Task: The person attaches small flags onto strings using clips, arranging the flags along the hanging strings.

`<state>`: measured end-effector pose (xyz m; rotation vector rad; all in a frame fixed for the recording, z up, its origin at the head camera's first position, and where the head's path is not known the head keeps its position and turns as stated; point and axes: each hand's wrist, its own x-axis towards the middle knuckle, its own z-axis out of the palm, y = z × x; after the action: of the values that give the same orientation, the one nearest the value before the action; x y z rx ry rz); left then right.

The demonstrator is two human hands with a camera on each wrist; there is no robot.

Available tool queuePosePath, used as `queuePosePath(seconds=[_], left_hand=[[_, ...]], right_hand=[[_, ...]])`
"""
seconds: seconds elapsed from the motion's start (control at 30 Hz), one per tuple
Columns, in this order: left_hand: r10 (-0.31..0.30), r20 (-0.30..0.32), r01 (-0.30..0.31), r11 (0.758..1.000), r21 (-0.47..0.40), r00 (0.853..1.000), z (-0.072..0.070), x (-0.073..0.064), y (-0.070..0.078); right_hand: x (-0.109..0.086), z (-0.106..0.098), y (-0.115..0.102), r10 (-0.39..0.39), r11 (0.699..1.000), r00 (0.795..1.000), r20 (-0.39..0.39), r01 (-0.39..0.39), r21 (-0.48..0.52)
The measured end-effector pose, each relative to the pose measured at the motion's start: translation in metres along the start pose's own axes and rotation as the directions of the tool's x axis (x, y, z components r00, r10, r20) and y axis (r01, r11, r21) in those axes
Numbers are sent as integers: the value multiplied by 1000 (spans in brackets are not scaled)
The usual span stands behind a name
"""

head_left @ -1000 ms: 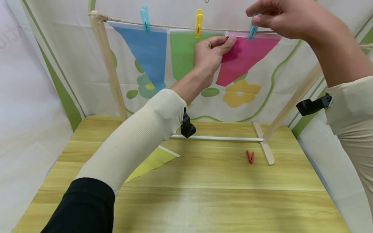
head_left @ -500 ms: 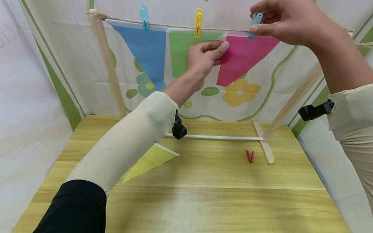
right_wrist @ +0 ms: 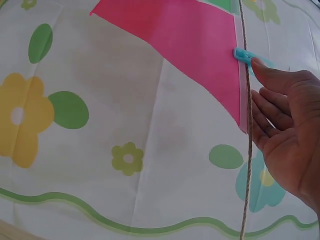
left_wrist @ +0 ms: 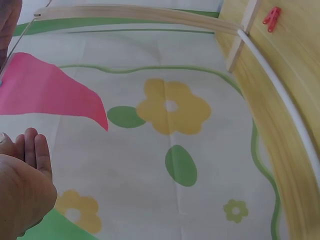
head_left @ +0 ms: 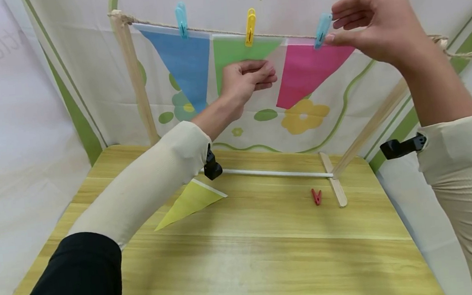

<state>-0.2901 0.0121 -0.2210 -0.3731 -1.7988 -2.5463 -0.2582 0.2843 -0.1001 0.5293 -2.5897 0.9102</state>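
Note:
The pink pennant (head_left: 311, 70) hangs from the twine (right_wrist: 246, 165), clipped at its white top edge by a light blue clothespin (head_left: 323, 30). My right hand (head_left: 385, 26) is just right of that clothespin, thumb tip against its side and fingers loosely bent, not gripping it. My left hand (head_left: 243, 83) hovers in front of the green pennant (head_left: 227, 50), covering its lower part, with fingers loosely curled around nothing. In the left wrist view the left hand (left_wrist: 27, 185) is below the pink pennant. A yellow clothespin (head_left: 250, 27) holds the green pennant.
A blue pennant (head_left: 183, 51) hangs at left under another light blue clothespin (head_left: 182, 20). Wooden posts (head_left: 135, 76) carry the twine, joined low by a white rod (head_left: 272, 172). On the table (head_left: 251, 268) lie a yellow pennant (head_left: 192, 203) and a red clothespin (head_left: 316, 196).
My left hand has let go of the pink pennant's corner and moved left and down. My right hand's fingers have loosened from the light blue clothespin, which stays on the twine.

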Motion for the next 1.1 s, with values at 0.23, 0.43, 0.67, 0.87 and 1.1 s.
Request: queuePosePath(seconds=[0.23,0.43,0.67,0.87,1.1], left_hand=[[-14,-5,14,1000,26,1000,-14,-5,-7],[-18,6,18,998,59,1000,-25,-9,-13],[-45,4,45,995,84,999,-34,-13,-19],[-74,-9,75,994,85,997,-42,-17,-22],[-110,1,109,989,103,994,-49,-19,-26]], right_hand=[[-8,4,5,-67,989,987,-149,85,119],[-11,9,11,-177,974,941,-288,211,89],[-19,13,11,-235,956,905,-354,280,82],[-24,16,12,-231,966,908,-351,257,30],[-26,19,14,-249,968,901,-356,246,-54]])
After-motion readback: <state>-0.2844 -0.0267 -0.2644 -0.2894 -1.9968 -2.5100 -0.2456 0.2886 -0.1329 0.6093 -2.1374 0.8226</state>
